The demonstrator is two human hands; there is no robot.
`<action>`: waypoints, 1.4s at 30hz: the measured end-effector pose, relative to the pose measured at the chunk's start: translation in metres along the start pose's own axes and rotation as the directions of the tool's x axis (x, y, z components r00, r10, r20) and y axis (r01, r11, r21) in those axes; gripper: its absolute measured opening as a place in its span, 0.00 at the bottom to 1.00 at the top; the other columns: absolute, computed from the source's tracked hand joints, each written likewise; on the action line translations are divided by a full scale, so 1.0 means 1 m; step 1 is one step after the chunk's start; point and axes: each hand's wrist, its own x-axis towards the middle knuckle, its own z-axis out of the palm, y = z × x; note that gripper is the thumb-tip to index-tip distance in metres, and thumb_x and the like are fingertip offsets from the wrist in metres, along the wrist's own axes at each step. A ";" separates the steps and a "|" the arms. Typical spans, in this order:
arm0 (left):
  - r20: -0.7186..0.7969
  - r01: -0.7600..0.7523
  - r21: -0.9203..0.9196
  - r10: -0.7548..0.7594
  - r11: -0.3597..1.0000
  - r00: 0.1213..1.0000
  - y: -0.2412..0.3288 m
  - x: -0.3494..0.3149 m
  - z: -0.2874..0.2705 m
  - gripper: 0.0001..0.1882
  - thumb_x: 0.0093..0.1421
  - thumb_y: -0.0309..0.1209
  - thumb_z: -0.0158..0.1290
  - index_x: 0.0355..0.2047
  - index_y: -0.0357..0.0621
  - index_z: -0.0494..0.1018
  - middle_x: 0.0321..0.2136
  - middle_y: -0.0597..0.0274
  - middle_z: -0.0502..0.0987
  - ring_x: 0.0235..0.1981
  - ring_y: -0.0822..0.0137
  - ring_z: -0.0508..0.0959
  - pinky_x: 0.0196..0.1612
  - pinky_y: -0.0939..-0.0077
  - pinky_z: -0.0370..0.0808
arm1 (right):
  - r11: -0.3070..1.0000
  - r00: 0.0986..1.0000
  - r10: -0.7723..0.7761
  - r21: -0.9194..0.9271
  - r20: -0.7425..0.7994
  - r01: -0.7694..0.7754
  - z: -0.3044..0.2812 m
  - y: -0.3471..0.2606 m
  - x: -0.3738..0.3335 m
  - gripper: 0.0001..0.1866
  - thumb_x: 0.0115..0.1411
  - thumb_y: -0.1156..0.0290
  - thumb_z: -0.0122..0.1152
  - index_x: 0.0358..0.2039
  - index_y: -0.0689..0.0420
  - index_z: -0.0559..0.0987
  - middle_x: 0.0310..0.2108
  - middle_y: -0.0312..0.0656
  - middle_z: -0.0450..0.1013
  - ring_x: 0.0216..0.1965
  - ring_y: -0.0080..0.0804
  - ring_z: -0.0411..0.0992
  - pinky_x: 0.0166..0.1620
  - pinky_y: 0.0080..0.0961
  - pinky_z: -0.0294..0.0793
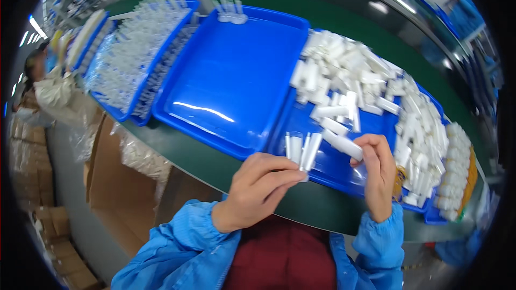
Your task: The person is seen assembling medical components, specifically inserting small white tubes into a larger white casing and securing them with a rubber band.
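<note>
Hands (258,188) over tray's near edge (334,178)

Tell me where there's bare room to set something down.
The middle blue tray is bare except for clear stemmed pieces in its far-left corner. Green tabletop lies bare between your left hand and right hand. Crowded: stacked trays left of that tray, white tubular pieces right.

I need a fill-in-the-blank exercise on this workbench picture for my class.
1. The right hand grips a ____ tube.
2. The tray holding few stemmed pieces is ____.
3. They sit in its far ____ corner.
4. Under the jacket, the clothing is dark ____.
Missing words: white; blue; left; red.
</note>
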 end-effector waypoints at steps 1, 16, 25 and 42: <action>0.026 -0.015 -0.008 0.016 1.000 1.000 0.004 0.003 0.002 0.18 0.46 0.13 0.66 0.38 0.43 0.81 0.38 0.59 0.80 0.37 0.60 0.79 0.38 0.71 0.75 | 0.999 1.000 -0.017 0.042 -0.023 0.018 -0.004 -0.001 0.000 0.11 0.71 0.66 0.49 0.38 0.59 0.76 0.28 0.34 0.72 0.29 0.19 0.67 0.33 0.19 0.66; 0.335 -0.108 -0.112 0.140 0.988 0.932 0.040 0.013 0.012 0.15 0.46 0.23 0.66 0.37 0.50 0.84 0.40 0.70 0.82 0.36 0.68 0.76 0.37 0.75 0.69 | 0.970 0.994 0.091 0.230 -0.068 -0.074 -0.015 0.009 -0.002 0.23 0.73 0.57 0.49 0.23 0.57 0.72 0.21 0.30 0.63 0.25 0.15 0.57 0.29 0.19 0.56; 0.341 -0.141 -0.070 0.156 0.988 0.927 0.040 0.007 0.013 0.16 0.46 0.22 0.65 0.37 0.50 0.84 0.40 0.71 0.83 0.35 0.68 0.76 0.36 0.76 0.67 | 0.993 0.999 0.036 0.111 -0.004 -0.036 -0.014 0.010 -0.004 0.23 0.73 0.58 0.50 0.23 0.59 0.73 0.19 0.30 0.62 0.23 0.15 0.57 0.26 0.20 0.56; 0.347 -0.171 -0.048 0.177 0.984 0.921 0.041 0.002 0.013 0.16 0.47 0.23 0.65 0.38 0.49 0.84 0.41 0.70 0.83 0.36 0.69 0.76 0.35 0.76 0.66 | 0.998 1.000 -0.007 0.066 0.003 0.007 -0.013 0.015 -0.006 0.23 0.73 0.60 0.49 0.23 0.61 0.73 0.21 0.35 0.65 0.24 0.21 0.61 0.30 0.23 0.61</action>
